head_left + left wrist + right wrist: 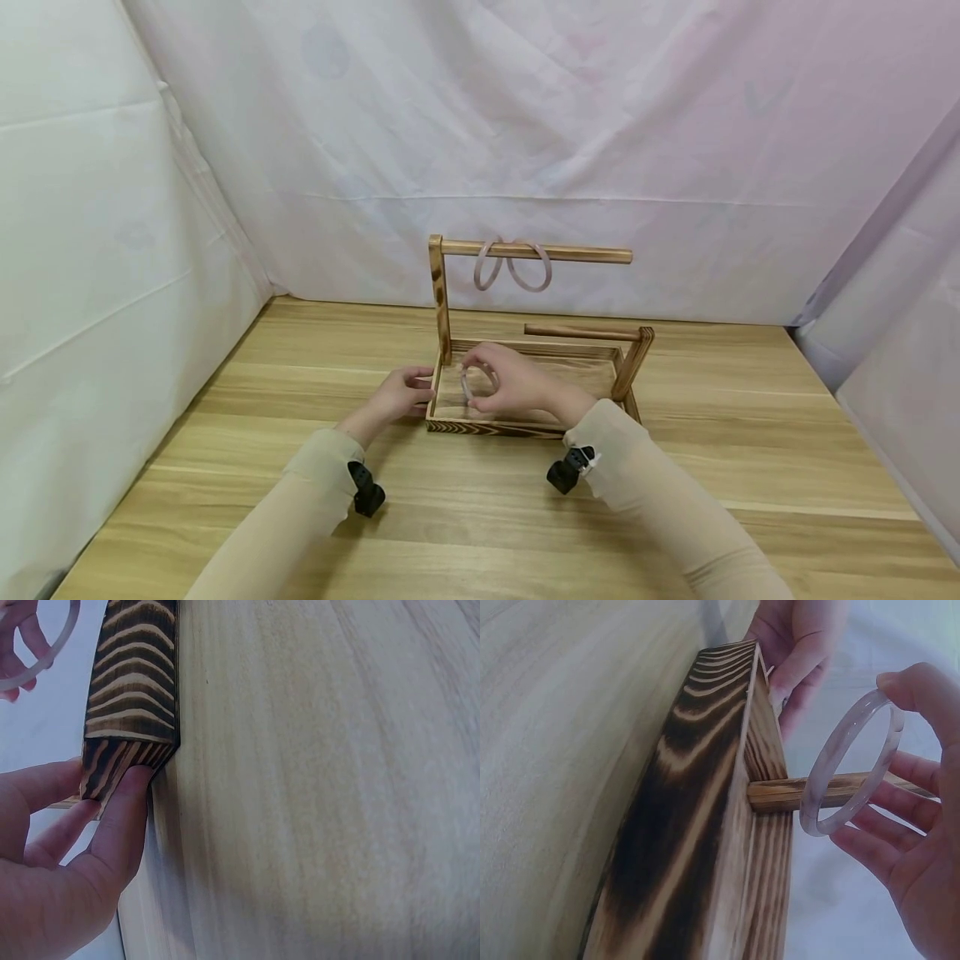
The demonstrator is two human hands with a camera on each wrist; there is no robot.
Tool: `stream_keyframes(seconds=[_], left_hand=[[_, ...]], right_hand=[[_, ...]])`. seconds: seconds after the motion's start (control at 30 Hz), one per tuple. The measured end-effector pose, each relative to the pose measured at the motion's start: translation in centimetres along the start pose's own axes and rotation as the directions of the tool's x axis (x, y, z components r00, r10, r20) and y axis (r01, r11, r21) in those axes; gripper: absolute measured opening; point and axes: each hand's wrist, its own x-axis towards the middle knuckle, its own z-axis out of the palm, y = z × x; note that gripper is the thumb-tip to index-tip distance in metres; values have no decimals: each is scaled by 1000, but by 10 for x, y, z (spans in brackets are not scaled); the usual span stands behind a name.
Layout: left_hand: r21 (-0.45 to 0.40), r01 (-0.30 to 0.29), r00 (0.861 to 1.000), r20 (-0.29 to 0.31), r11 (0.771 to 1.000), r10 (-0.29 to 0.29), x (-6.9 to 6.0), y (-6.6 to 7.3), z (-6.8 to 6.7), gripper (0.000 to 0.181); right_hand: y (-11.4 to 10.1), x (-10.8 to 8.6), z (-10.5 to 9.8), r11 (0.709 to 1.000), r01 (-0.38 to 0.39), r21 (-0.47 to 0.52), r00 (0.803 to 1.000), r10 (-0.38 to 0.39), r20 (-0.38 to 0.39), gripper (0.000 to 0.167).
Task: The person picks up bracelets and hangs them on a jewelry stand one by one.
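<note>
My right hand [510, 383] holds a pale, translucent bangle [847, 769] between thumb and fingers, above the left part of a wooden stand's tray [487, 428]. In the right wrist view the bangle's ring stands upright, in front of a wooden post [776, 795]. My left hand [401, 393] rests against the tray's left end, its fingers [124, 802] touching the outer end wall at a corner with dark striped grain. Two more pale bangles [530, 279] hang from the stand's upper bar [588, 253].
A shorter, lower bar [581, 332] extends leftward from the post [632, 367] at the stand's right end. The stand sits on a wood-grain table [480, 517]. White cloth [375, 125] hangs behind the table and along its sides.
</note>
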Motion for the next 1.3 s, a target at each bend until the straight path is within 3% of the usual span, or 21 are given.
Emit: stream_keyframes(seconds=[0.2, 0.43, 0.93, 1.17, 1.3], left_hand=[[4, 3, 1000, -5, 1000, -3, 0, 0, 0, 48], [12, -1, 1000, -2, 1000, 1, 0, -1, 0, 48], [-2, -16, 1000, 4, 1000, 16, 1, -2, 1, 50], [9, -15, 1000, -2, 1000, 15, 2, -4, -1, 49], [7, -17, 1000, 0, 1000, 17, 2, -4, -1, 49]], right_hand=[[-2, -2, -3, 999, 29, -14, 999, -30, -11, 49], [-5, -5, -8, 997, 70, 36, 997, -69, -27, 50], [-7, -14, -20, 991, 79, 111, 995, -72, -71, 53], [-11, -23, -28, 987, 49, 150, 995, -35, -92, 56], [-11, -25, -32, 977, 81, 195, 991, -59, -117, 54]])
